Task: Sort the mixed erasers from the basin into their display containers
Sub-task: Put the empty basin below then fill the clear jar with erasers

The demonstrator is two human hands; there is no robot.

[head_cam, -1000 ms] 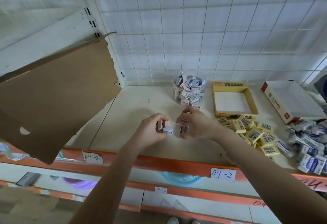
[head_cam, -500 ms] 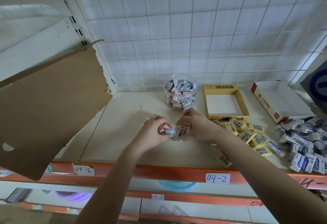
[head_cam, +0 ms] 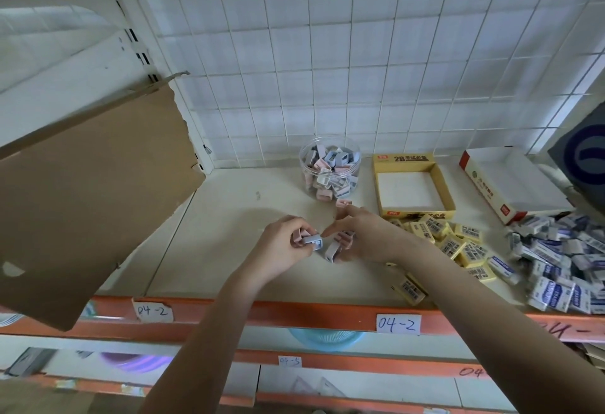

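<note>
Barely shifted in the past second, both hands hover together at mid-shelf. The left hand point(head_cam: 281, 245) pinches a grey eraser point(head_cam: 312, 241) and the right hand point(head_cam: 366, 237) cups more erasers point(head_cam: 333, 250), apparently gathering a batch for the clear jar point(head_cam: 330, 168) just behind. Bare shelf point(head_cam: 229, 243) lies to the left; yellow erasers point(head_cam: 458, 240) crowd the right, some near the orange front edge point(head_cam: 294, 312).

We have one head view, close above the shelf point(head_cam: 229, 250), facing down toward its back edge; its corners look warped.
</note>
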